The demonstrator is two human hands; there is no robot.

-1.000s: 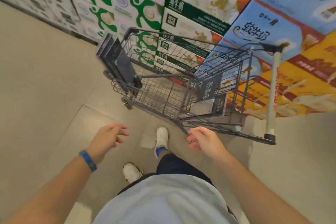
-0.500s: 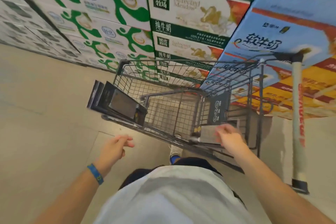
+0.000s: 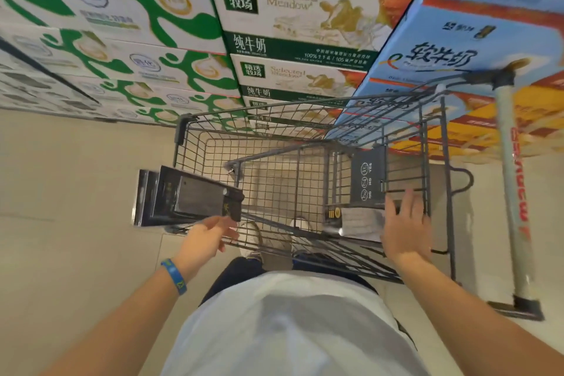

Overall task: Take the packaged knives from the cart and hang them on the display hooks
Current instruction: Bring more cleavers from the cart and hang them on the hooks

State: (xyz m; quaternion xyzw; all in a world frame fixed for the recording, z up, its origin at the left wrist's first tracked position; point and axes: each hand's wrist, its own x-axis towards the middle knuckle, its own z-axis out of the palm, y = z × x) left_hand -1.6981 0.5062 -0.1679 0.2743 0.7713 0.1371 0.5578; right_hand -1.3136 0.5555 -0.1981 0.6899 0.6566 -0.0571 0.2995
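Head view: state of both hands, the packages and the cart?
left hand: open, fingers just under the corner of the black packages, gripping nothing.
right hand: open, fingers spread over the flat package; contact unclear.
black packages: stacked on edge at the left side of the cart, jutting outward.
flat package: lying in the cart's near section.

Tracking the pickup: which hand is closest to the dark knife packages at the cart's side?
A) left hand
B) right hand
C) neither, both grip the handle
A: the left hand sits just below the dark knife packages; the right hand is across the cart.
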